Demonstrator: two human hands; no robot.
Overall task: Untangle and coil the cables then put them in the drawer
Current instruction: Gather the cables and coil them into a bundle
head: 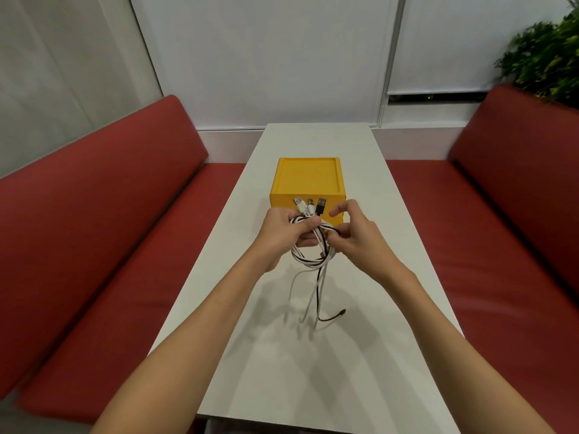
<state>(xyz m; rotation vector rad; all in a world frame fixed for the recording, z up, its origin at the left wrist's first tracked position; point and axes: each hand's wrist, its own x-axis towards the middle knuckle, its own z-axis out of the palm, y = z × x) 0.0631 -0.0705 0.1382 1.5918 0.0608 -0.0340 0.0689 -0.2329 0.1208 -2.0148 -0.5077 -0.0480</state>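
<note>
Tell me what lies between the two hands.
The cables, in the head view: white and black loops gripped by the left hand and pinched by the right hand, with loose ends trailing down onto the table.

No readable text, label, brand, number or sign appears anywhere.

Cafe-type booth: red benches (pixel 103 233) w/ white table (pixel 313 355) between
</note>
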